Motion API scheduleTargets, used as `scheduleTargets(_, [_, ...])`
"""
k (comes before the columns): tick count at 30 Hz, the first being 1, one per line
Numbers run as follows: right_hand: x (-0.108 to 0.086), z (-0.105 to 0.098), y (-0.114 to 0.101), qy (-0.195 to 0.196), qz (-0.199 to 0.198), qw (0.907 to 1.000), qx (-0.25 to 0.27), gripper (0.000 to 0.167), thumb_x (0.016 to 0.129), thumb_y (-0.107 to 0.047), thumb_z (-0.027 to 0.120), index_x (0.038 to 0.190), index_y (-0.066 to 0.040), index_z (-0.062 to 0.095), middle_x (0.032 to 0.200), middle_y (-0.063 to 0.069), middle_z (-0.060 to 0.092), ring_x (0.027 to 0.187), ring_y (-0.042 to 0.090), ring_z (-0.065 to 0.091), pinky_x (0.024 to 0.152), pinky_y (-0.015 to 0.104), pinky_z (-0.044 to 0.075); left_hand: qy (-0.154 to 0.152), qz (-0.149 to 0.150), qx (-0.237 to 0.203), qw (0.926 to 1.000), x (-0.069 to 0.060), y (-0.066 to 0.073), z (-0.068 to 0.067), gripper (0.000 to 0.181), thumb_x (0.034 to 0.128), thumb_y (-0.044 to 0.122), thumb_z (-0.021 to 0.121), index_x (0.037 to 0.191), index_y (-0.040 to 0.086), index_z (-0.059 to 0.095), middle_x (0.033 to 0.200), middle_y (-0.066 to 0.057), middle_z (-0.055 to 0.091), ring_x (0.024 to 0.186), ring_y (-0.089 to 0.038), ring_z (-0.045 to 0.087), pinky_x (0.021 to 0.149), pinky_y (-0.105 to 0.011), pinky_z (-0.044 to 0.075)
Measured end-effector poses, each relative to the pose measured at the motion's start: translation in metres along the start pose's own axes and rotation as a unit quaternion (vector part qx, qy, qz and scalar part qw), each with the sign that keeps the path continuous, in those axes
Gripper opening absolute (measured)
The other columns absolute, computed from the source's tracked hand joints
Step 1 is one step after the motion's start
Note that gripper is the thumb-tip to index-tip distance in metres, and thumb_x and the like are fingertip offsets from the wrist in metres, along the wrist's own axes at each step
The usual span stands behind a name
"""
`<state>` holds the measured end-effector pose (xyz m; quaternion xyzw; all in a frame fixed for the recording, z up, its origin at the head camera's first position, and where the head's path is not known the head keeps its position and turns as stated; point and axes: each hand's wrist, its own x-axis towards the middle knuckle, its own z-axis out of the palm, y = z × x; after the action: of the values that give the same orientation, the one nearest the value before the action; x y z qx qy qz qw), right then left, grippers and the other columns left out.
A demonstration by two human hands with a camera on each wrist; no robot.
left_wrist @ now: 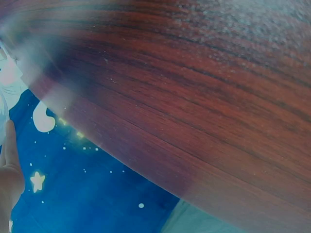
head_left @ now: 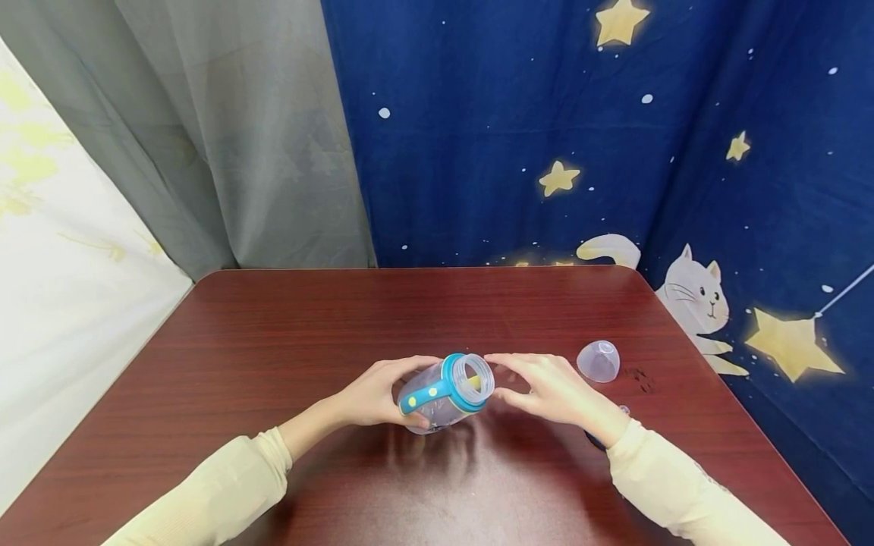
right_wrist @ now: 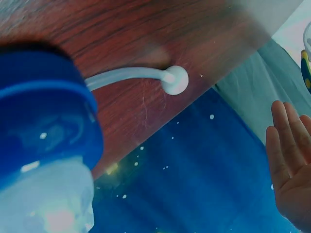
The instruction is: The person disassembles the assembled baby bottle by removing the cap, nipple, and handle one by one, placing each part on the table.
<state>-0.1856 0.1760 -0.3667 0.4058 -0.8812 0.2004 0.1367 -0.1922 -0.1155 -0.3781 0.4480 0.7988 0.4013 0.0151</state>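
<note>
Bottle: one, clear-bodied, near the front-middle of the table; tilted, uncapped, the mouth facing the right hand; whether the base touches the wood cannot be told

Collar: turquoise, round the bottle's neck, with a yellow-dotted handle along the side

Left hand: left of the bottle, clamped on its body, thumb on the near side, fingers beyond; a sound hold, in judgement, best placed low and firm enough to stop the bottle rolling, without squeezing the wall

Right hand: just right of the bottle's mouth, thumb and fingers apart, nothing visibly held; contact with the rim cannot be told. Advised: fingertips outside the thread, clear of the inner rim, any turning done against the left hand's steady hold

Dome cover: clear, right of the bottle and beyond the right hand

Blue lid: right of the bottle, partly hidden under the right wrist, with a pale straw ending in a round weight; the forearm should lift clear of these, lest it knock them
</note>
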Motion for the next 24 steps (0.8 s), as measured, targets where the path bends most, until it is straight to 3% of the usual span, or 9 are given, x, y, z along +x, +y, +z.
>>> scheduleTargets(13, [0.008,0.009,-0.006,0.015,-0.024,0.999,0.035,0.044,0.08,-0.037,0.063,0.119,-0.018,0.054,0.104,-0.009,0.059,0.082,0.0,0.055,0.068,0.024,0.047,-0.001,0.003,-0.001,1.0,0.001,0.002,0.0,0.074,0.064,0.04,0.077,0.128,0.024,0.041,0.108,0.011,0.053,0.09,-0.008,0.052,0.072,-0.026,0.046])
scheduleTargets(24, [0.01,0.011,-0.008,0.019,-0.038,0.9983,0.04,0.041,0.078,-0.029,0.067,0.113,-0.01,0.059,0.106,-0.004,0.06,0.095,0.009,0.056,0.077,0.031,0.046,-0.002,0.018,-0.001,0.9998,0.002,0.002,0.001,0.075,0.064,0.038,0.077,0.128,0.022,0.041,0.107,0.009,0.054,0.087,-0.009,0.053,0.071,-0.026,0.046])
